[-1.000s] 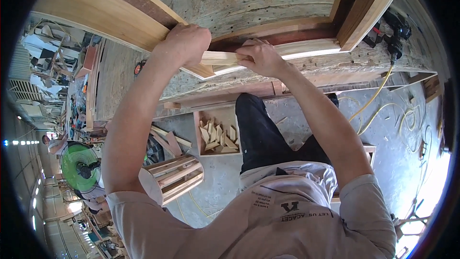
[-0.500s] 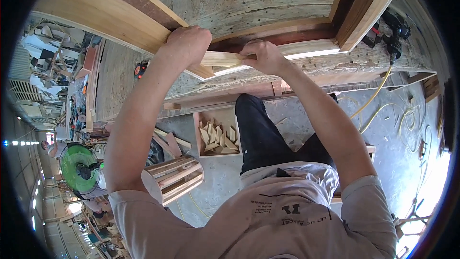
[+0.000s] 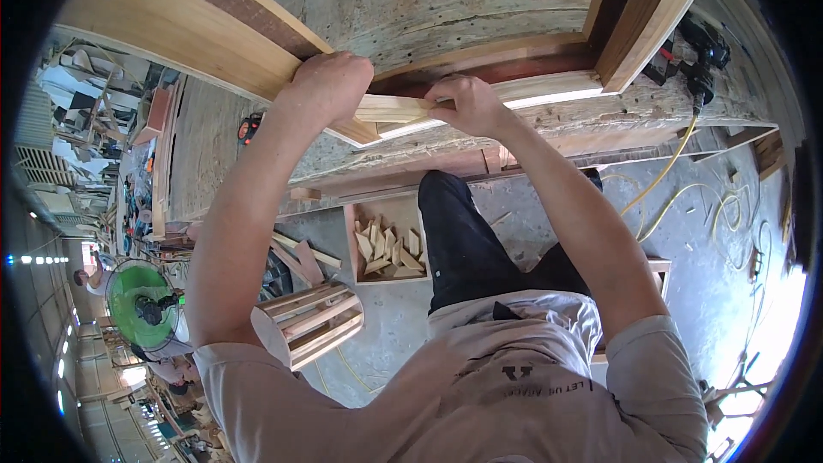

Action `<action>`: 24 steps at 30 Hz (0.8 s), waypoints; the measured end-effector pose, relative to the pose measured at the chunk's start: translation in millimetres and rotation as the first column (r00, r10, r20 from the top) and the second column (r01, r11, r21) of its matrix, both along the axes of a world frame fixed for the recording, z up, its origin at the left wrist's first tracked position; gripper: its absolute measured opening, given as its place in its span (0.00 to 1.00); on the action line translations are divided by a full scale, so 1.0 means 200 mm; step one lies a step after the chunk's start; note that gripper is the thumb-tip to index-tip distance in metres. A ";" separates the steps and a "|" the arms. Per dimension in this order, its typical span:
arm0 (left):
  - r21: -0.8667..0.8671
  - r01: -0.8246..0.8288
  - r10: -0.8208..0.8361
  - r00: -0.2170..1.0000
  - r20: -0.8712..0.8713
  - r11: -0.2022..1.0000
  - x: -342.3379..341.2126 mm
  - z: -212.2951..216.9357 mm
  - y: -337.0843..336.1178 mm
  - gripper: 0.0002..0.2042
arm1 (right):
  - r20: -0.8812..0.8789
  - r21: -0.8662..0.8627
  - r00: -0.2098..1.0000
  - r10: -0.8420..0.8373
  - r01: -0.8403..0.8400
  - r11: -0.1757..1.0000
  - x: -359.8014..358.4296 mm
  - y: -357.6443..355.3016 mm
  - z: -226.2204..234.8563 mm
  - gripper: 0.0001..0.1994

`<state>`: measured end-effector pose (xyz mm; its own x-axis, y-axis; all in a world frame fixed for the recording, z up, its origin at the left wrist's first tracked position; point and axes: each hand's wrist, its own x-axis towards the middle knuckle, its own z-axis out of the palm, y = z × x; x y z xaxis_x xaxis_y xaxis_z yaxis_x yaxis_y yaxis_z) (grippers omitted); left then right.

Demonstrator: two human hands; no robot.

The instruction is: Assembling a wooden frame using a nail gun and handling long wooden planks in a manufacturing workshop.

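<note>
A wooden frame [image 3: 549,87] lies on the worn bench, its boards meeting in an angled corner in front of me. Across that corner sits a short pale wood strip [image 3: 394,109]. My left hand [image 3: 333,84] is closed over the corner where the left board meets the strip; its fingertips are hidden behind the wood. With thumb and fingers, my right hand [image 3: 467,105] pinches the strip's right end against the front rail.
A black air tool [image 3: 705,64] with a yellow hose [image 3: 670,173] lies at the bench's right. Below the bench are a box [image 3: 350,244] of angled wood blocks and a slatted wooden drum [image 3: 321,326]. A green fan [image 3: 141,302] and people are at the left.
Both hands keep their grip with barely any movement. The whole view has shifted very slightly, and the frame and strip stay in place.
</note>
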<state>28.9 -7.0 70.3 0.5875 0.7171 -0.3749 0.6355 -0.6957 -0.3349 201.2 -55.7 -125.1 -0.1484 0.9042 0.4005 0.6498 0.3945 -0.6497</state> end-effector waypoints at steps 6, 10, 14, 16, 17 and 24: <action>0.004 -0.006 0.006 1.000 0.020 1.000 0.00 0.01 -0.02 0.08 | -0.012 0.025 1.000 0.019 -0.019 1.000 0.00 0.00 -0.01 0.11; -0.004 -0.024 0.024 1.000 0.006 1.000 0.01 0.00 0.00 0.09 | -0.022 0.052 1.000 0.013 -0.011 0.999 0.00 0.01 -0.02 0.12; -0.001 -0.045 0.045 0.999 0.003 0.999 0.01 -0.01 0.01 0.09 | -0.042 0.060 0.999 0.010 -0.008 0.998 -0.01 0.01 -0.01 0.12; -0.004 -0.032 0.032 0.999 0.000 0.999 0.01 -0.01 0.00 0.08 | -0.039 0.026 0.999 0.009 -0.008 1.000 0.00 0.02 -0.02 0.12; -0.009 -0.020 0.020 1.000 -0.003 1.000 0.02 0.00 0.00 0.08 | -0.035 -0.010 0.999 0.010 -0.010 1.000 0.01 0.03 -0.02 0.12; -0.046 0.020 -0.012 0.986 0.169 0.999 -0.03 0.10 0.01 0.08 | -0.019 -0.051 1.000 -0.019 0.018 0.999 -0.02 0.03 0.01 0.12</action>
<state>23.4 -6.0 91.1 0.6567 0.6908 -0.3027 0.6684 -0.7189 -0.1907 196.3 -50.5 -122.5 -0.1239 0.9261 0.3563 0.6437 0.3483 -0.6814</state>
